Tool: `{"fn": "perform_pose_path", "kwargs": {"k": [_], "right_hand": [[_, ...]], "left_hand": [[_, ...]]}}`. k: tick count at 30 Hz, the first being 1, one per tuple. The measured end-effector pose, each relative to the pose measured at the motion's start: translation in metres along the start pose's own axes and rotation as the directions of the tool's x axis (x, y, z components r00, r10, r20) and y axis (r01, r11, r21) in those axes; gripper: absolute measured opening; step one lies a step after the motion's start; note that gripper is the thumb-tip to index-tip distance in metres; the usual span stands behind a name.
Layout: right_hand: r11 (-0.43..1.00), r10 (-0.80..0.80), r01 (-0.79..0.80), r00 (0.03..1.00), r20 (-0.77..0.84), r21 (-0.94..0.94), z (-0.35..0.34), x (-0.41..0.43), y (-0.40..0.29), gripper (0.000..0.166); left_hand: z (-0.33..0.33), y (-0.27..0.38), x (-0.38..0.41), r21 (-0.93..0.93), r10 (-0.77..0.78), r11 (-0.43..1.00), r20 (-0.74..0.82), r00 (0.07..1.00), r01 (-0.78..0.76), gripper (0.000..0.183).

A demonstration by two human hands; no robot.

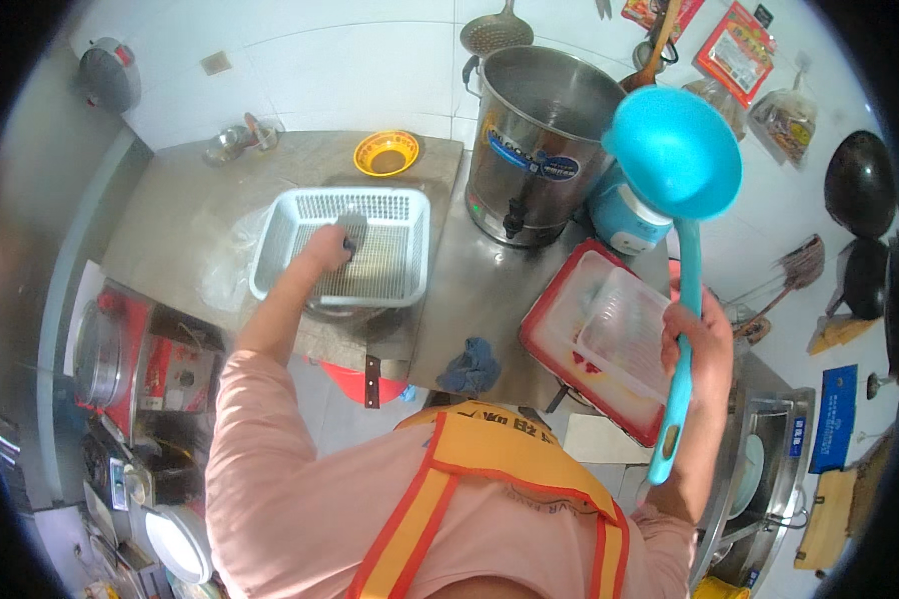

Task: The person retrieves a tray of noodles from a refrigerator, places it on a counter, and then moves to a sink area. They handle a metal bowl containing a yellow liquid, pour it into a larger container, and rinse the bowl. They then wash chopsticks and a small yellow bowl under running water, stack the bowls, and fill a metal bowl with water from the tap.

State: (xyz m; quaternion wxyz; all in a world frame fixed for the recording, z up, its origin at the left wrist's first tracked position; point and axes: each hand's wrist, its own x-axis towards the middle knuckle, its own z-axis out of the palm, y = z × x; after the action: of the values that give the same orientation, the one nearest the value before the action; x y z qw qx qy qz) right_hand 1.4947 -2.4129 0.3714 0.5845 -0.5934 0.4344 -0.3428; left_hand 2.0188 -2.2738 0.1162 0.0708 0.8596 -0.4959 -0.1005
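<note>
My left hand (328,248) reaches into a pale plastic draining basket (413,247), its fingers closed around a small dark object (350,244) that is mostly hidden. Under the basket's near side, the edge of a bowl (359,311) shows. My right hand (708,348) grips the handle of a turquoise plastic water ladle (674,153), whose bowl is raised by the steel water boiler (547,142). Below the ladle, a clear plastic tray (618,322) rests in a larger red-rimmed tray (543,329).
A yellow bowl (386,153) stands behind the basket. On the steel worktop (449,299) lie a crumpled blue cloth (470,365) and, at the front edge, a cleaver with a riveted handle (372,382). A blue-and-white container (629,217) stands beside the boiler. Woks (860,183) hang on the right wall.
</note>
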Motion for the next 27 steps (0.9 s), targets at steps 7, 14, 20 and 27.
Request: {"fn": "perform_pose_path", "kwargs": {"k": [7, 14, 20, 27], "right_hand": [[0.868, -0.005, 0.066, 0.992, 0.123, -0.493, 0.025, 0.107, -0.064, 0.026], [0.573, 0.162, 0.086, 0.963, 0.215, -0.815, 0.068, 0.223, -0.075, 0.017], [0.323, 0.340, 0.102, 0.915, 0.216, -0.941, 0.109, 0.281, -0.079, 0.015], [0.219, 0.474, 0.059, 0.866, 0.159, -0.974, 0.142, 0.321, -0.072, 0.015]], "left_hand": [[0.051, -0.011, -0.001, -0.022, 0.020, 1.000, 0.132, 0.991, -0.017, 0.022], [0.045, -0.017, 0.043, -0.048, 0.099, 0.994, 0.134, 0.986, -0.094, 0.021], [0.003, -0.004, 0.148, -0.787, -0.203, 0.527, 0.248, 0.947, 0.319, 0.033], [0.053, -0.022, 0.240, -0.873, -0.352, -0.298, 0.477, 0.805, 0.387, 0.036]]}}
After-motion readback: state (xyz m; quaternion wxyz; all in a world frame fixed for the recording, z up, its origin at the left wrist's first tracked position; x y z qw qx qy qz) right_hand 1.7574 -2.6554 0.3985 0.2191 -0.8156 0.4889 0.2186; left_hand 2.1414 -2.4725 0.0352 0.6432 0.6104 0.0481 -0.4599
